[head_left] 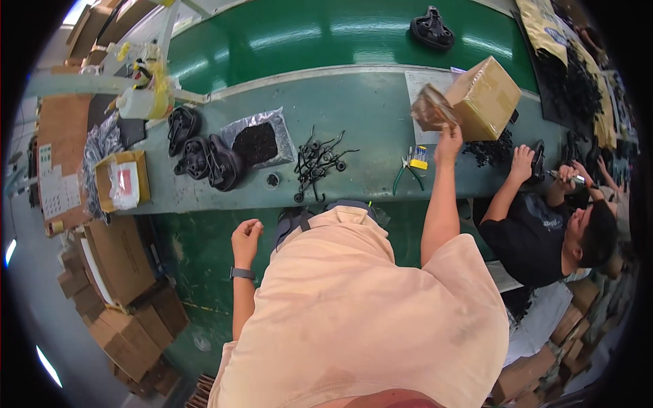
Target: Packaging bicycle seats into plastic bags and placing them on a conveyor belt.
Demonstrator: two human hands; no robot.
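Observation:
My right hand (449, 144) is raised over the workbench, its fingers closed on a brown, shiny flat piece (433, 109). That piece leans against a taped cardboard box (491, 95); I cannot tell whether it is a flap of it. My left hand (246, 239), with a dark wristband below it, hangs in front of the bench edge. Its fingers are curled in and nothing shows in them. Between the hands lie a tangle of thin black hooked parts (320, 163), green-handled pliers (409, 175) and a small yellow pack (419, 158).
Black moulded parts (223, 163), a plastic bag of black bits (257, 143) and a small cup (273, 180) stand at left. An open carton (122, 180) sits farther left. Across the green conveyor (326, 37) rests another black part (432, 28). A co-worker (537, 231) works at right.

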